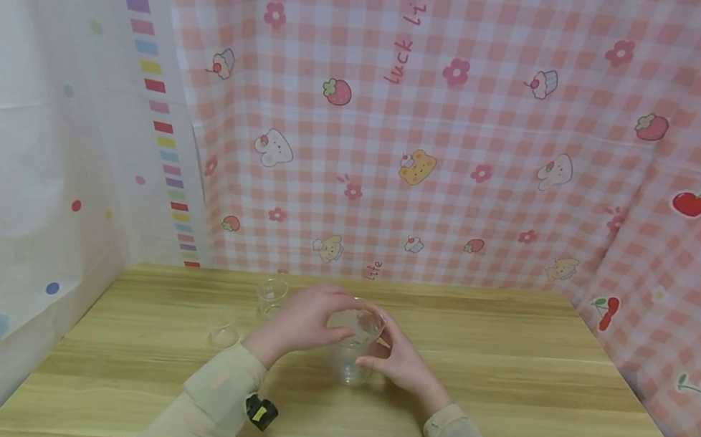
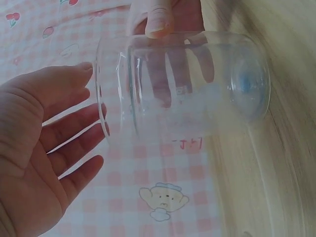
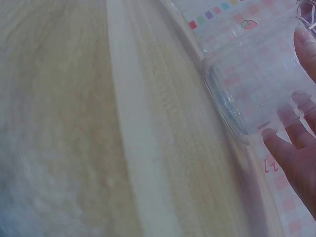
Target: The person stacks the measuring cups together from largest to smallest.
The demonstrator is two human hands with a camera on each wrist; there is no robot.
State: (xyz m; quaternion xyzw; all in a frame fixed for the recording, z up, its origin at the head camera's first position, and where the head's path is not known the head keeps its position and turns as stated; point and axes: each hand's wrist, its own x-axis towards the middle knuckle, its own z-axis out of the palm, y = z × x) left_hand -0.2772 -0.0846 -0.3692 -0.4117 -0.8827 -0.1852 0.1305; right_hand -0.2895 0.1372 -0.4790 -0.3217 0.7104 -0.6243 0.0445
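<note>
A clear, see-through cup [image 1: 348, 367] stands upright on the wooden table between both hands. My right hand [image 1: 402, 361] grips its side, the thumb on the near side and the fingers behind, visible through the wall in the left wrist view. A ring shows a little below the rim of the cup [image 2: 217, 103]; whether a second cup is nested inside I cannot tell. My left hand [image 1: 307, 314] is at the top, fingers spread around the rim, with some fingertips at its edge. In the right wrist view the cup [image 3: 247, 84] is partly cut off.
Two more clear cups, one farther back [image 1: 272, 297] and one nearer [image 1: 223, 332], stand on the table [image 1: 537, 405] left of the hands. A pink checked cloth [image 1: 487, 212] hangs behind the table, and a white patterned cloth [image 1: 39, 161] hangs at the left.
</note>
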